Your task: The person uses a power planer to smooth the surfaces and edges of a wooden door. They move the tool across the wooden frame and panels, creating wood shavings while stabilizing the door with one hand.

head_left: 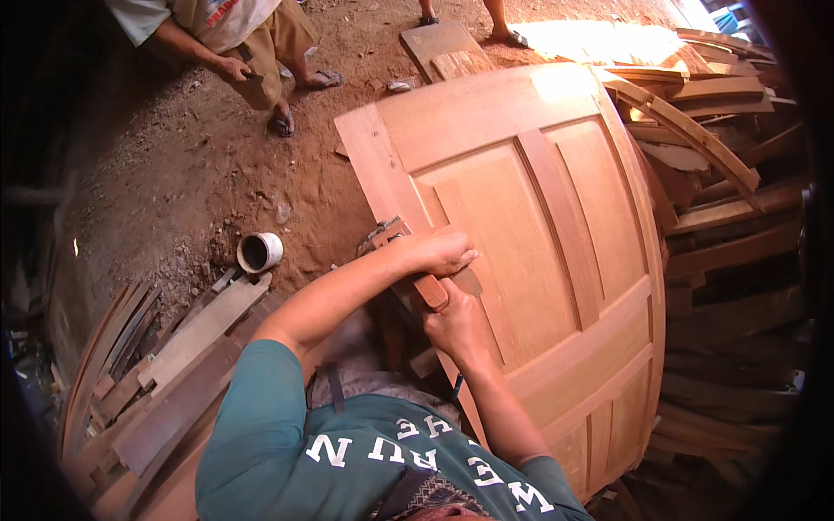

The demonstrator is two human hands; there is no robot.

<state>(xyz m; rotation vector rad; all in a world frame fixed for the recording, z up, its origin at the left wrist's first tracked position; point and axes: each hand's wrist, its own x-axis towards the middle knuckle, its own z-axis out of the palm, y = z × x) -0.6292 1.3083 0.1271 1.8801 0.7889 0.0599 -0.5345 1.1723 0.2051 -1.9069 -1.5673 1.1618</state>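
Observation:
A pale brown panelled wooden door [486, 260] lies in front of me, its long left edge beside my hands. My left hand [447, 250] is closed in a fist over the left frame piece; what it grips is hidden. Below it, my right hand [456, 321] is closed on the near end of a reddish wooden block [430, 291]. The block seems to run under my left wrist to a wooden piece with metal fittings [388, 233] at the door's edge. A small dark flat shape [469, 280] shows between my hands; I cannot tell what it is.
Timber offcuts [187, 373] are piled at my left, and stacked curved boards [721, 165] crowd the right. A white bucket [261, 252] with dark contents lies tilted on the dirt floor. A person [230, 52] stands far left holding a dark object; another person's feet [512, 36] show beyond the door.

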